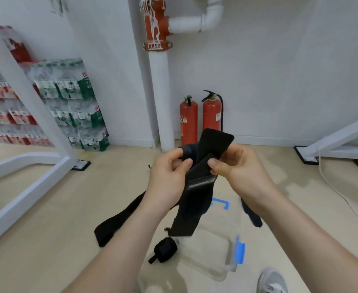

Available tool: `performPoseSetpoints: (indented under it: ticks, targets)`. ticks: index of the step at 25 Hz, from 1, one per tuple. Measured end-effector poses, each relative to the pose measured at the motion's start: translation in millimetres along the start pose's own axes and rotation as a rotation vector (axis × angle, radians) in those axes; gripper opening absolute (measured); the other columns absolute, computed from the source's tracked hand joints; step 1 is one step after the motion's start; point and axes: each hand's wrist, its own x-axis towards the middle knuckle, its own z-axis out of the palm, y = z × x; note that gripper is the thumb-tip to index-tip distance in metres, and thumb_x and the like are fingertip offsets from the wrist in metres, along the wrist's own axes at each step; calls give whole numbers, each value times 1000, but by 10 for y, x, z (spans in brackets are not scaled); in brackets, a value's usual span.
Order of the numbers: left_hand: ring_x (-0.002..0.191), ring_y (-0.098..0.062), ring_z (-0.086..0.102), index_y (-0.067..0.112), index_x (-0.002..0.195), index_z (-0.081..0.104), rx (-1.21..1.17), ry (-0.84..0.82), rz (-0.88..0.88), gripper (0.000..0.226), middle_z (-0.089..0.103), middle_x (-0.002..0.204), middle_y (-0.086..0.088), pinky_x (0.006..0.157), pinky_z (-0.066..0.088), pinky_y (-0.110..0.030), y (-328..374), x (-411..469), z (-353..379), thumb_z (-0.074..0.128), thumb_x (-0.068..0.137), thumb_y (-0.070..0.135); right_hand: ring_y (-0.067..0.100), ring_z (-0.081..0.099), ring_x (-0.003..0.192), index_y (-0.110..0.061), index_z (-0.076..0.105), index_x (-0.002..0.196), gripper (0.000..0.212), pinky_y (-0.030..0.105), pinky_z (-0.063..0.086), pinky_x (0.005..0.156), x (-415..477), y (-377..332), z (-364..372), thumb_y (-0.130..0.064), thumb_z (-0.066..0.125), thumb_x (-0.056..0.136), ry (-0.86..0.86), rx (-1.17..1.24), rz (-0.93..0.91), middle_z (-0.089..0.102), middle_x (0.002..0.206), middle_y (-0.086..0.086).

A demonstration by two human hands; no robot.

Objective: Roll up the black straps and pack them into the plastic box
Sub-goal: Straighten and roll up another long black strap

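Note:
I hold a wide black strap (195, 199) up in front of me. My left hand (169, 174) pinches its upper left part and my right hand (237, 166) pinches a fold near its top end, which sticks up above my fingers. The rest of the strap hangs down over a clear plastic box (212, 256) with blue latches on the floor. A rolled black strap (164, 250) lies beside the box's left side. Another flat black strap (118, 220) lies on the floor to the left, and a dark strap end (252, 214) shows under my right forearm.
Two red fire extinguishers (201, 117) stand against the wall by a white pipe (161, 92). Packs of bottled water (74, 104) are stacked at the left. White frame legs (29, 161) stand left and right (334, 144). A white cable (332, 187) runs along the floor. My shoe (273, 280) is at the bottom.

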Motion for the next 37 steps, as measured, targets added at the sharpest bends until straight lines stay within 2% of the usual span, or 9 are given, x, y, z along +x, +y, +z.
performPoseSetpoints:
  ticks: [3, 7, 11, 16, 20, 28, 31, 34, 37]
  targets:
    - [88, -26, 73, 40, 121, 64, 16, -23, 31, 40, 75, 91, -13, 89, 57, -52, -15, -13, 8, 54, 99, 9, 10, 72, 92, -17, 73, 104, 23, 21, 53, 75, 28, 63, -10, -1, 64, 91, 43, 47, 13, 77, 93, -5]
    - [90, -26, 73, 40, 134, 57, 26, -77, 38, 46, 74, 94, -16, 89, 57, -50, -68, -4, -17, 52, 101, 8, 15, 74, 87, -9, 72, 104, 20, 18, 55, 71, 66, 90, -76, 2, 62, 91, 55, 195, 65, 77, 88, 1]
    - [107, -16, 70, 31, 142, 52, 14, -133, 14, 45, 75, 111, 3, 95, 55, -48, -108, -32, 6, 54, 102, 11, 19, 73, 91, -6, 71, 109, 22, 25, 56, 77, 87, 136, -88, 3, 62, 90, 66, 235, 88, 77, 93, 5]
    - [107, -16, 70, 29, 138, 57, -30, -152, 28, 41, 75, 112, 4, 96, 55, -48, -102, -84, 0, 57, 101, 12, 25, 71, 98, -7, 72, 109, 24, 32, 55, 84, 91, 179, -47, 3, 62, 90, 44, 284, 121, 76, 100, 9]
    - [99, -16, 73, 31, 134, 59, -55, -161, 10, 39, 77, 103, 3, 91, 58, -45, -73, -122, 7, 57, 100, 13, 22, 72, 95, -12, 74, 104, 24, 29, 54, 79, 75, 168, -19, 4, 62, 89, 19, 290, 134, 76, 100, 7]
    - [104, -20, 72, 33, 126, 65, -144, -204, -16, 36, 76, 108, 0, 92, 56, -46, -63, -152, -19, 57, 99, 11, 18, 74, 90, -10, 72, 108, 24, 27, 59, 74, 39, 108, 58, 2, 67, 88, 116, 235, 129, 77, 98, 5]
    - [102, -21, 72, 32, 117, 67, -204, -207, -51, 39, 77, 106, -3, 88, 59, -39, -39, -165, -34, 54, 98, 2, 12, 73, 85, -17, 73, 101, 23, 20, 57, 66, 16, 93, 110, 1, 68, 87, 162, 202, 98, 77, 93, -1]
    - [101, -30, 72, 26, 118, 70, -251, -206, -73, 43, 76, 104, -10, 88, 59, -44, -23, -156, -74, 48, 96, -4, 12, 73, 83, -23, 72, 96, 23, 23, 58, 67, 3, 83, 133, -2, 69, 87, 175, 165, 64, 76, 91, -3]
    - [91, -26, 74, 26, 111, 70, -197, -110, -42, 26, 77, 94, -7, 85, 59, -45, -10, -204, -37, 55, 98, 9, 18, 71, 88, -24, 71, 93, 22, 29, 59, 71, -14, 105, 196, -6, 76, 82, 218, 99, 31, 72, 99, 4]
